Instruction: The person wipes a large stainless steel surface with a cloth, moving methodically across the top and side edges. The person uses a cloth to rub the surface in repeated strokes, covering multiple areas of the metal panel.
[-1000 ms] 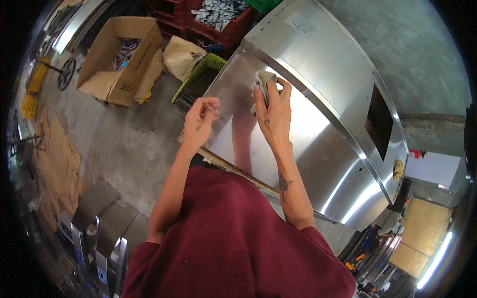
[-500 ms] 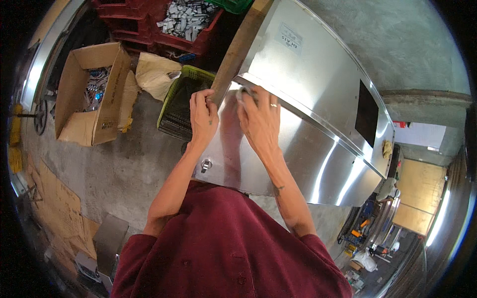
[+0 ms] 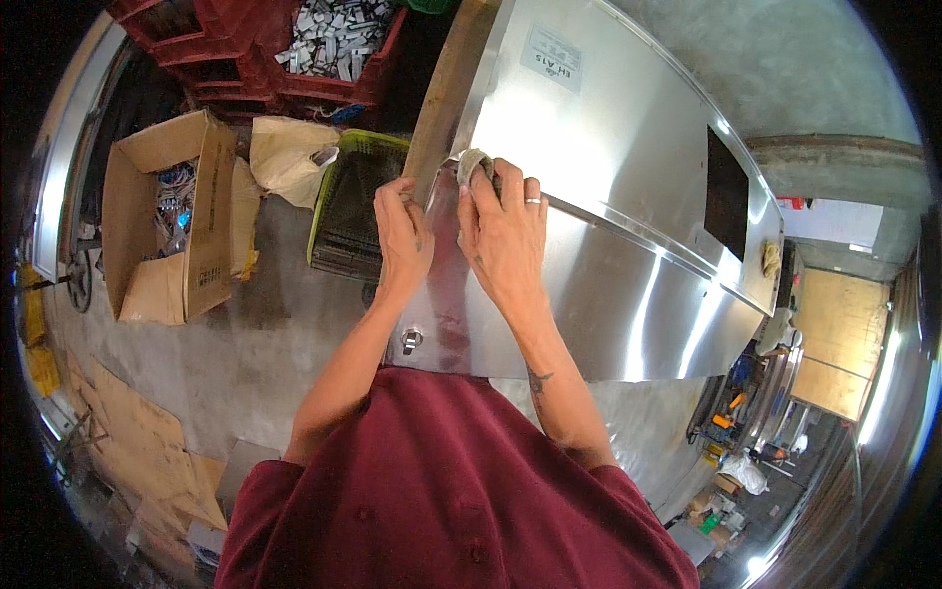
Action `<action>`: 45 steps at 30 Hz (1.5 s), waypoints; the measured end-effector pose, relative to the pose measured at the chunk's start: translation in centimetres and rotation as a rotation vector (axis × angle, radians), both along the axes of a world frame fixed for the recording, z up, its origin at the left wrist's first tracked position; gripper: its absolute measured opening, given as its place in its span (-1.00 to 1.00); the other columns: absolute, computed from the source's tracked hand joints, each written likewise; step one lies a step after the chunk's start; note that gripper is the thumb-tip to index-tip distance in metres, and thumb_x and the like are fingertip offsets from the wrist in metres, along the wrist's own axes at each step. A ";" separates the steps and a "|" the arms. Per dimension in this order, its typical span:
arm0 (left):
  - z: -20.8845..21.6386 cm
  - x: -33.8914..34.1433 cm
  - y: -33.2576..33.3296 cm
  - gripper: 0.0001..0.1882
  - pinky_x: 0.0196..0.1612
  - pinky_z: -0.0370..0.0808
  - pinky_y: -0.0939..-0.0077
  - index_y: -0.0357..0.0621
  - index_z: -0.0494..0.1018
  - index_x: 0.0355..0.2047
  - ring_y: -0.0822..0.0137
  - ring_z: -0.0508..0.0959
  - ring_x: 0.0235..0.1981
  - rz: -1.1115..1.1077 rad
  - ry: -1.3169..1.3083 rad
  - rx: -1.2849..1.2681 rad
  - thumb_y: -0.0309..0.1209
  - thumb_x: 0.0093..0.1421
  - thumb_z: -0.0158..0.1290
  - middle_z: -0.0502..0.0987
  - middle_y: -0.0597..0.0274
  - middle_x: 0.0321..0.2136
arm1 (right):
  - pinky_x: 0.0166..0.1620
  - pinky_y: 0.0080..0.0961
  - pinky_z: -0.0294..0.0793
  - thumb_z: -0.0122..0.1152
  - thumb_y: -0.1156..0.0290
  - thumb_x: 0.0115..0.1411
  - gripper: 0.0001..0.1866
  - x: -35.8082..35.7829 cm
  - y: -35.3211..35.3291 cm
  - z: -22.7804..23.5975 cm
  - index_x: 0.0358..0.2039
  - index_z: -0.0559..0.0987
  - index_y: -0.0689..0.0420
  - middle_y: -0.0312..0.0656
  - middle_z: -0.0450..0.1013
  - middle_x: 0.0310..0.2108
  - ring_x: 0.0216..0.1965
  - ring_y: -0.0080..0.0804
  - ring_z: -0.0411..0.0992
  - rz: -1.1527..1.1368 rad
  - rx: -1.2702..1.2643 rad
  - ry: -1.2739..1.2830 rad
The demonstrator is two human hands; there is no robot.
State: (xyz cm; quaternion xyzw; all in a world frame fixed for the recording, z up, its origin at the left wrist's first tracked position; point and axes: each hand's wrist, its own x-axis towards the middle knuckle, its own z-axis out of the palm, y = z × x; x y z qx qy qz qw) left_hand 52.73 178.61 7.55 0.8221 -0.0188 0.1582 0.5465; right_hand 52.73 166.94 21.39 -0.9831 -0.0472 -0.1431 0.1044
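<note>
Where the right grip (image 3: 505, 231) curls, cloth (image 3: 473, 160) protrudes beyond it.

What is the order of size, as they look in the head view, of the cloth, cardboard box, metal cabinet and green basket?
Largest to smallest:
1. Metal cabinet
2. Cardboard box
3. Green basket
4. Cloth, partly hidden
</note>
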 end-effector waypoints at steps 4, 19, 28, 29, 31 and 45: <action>0.2 -0.1 0.0 -0.68 0.10 0.48 0.13 -0.43 0.31 0.12 -0.07 0.51 -0.01 -0.027 -0.022 0.007 -0.73 0.38 -0.17 0.44 -0.21 0.03 | -0.02 -0.07 0.43 0.29 0.40 0.34 -0.69 0.2 0.0 -0.6 0.06 0.64 0.23 0.00 0.44 0.10 -0.03 -0.01 0.42 0.002 0.054 -0.108; -0.1 -0.2 0.1 -0.62 0.14 0.47 0.00 -0.40 0.33 0.10 -0.19 0.47 0.05 -0.033 -0.005 0.042 -0.78 0.26 -0.11 0.44 -0.23 -0.01 | -0.06 -0.17 0.40 0.25 0.48 0.34 -0.67 3.7 -8.8 3.8 0.11 0.59 0.01 -0.14 0.59 -0.10 -0.21 -0.08 0.36 0.288 0.145 -0.045; 0.4 -0.3 0.2 -0.62 0.11 0.50 0.05 -0.42 0.33 0.11 -0.16 0.52 0.00 -0.050 0.037 0.032 -0.76 0.29 -0.16 0.42 -0.22 0.01 | 0.05 -0.07 0.46 0.22 0.36 0.34 -0.67 8.2 -10.7 5.1 0.11 0.57 -0.01 -0.10 0.59 -0.04 -0.10 0.06 0.42 0.425 0.198 0.310; 0.5 -0.3 0.2 -0.62 0.10 0.51 0.06 -0.42 0.33 0.11 -0.15 0.53 -0.01 -0.048 0.032 0.054 -0.76 0.29 -0.17 0.42 -0.23 0.01 | 0.06 -0.06 0.47 0.22 0.36 0.33 -0.66 8.5 -10.7 5.1 0.12 0.56 0.00 -0.07 0.59 -0.03 -0.08 0.09 0.43 0.418 0.213 0.311; 0.8 -0.3 0.2 -0.63 0.09 0.52 0.08 -0.43 0.33 0.11 -0.14 0.54 -0.02 -0.048 0.033 0.071 -0.76 0.30 -0.18 0.43 -0.23 0.02 | 0.08 -0.06 0.48 0.21 0.36 0.33 -0.64 9.3 -11.0 4.9 0.13 0.55 0.01 -0.04 0.58 -0.01 -0.05 0.13 0.45 0.421 0.241 0.325; 1.3 -0.1 0.0 -0.64 0.00 0.54 0.11 -0.46 0.35 0.08 -0.11 0.56 -0.13 -0.021 0.029 0.135 -0.77 0.30 -0.20 0.49 -0.24 -0.06 | 0.08 -0.13 0.52 0.24 0.43 0.26 -0.72 12.6 -12.3 3.9 0.00 0.61 0.05 -0.09 0.48 -0.07 -0.04 -0.05 0.43 0.709 0.257 0.614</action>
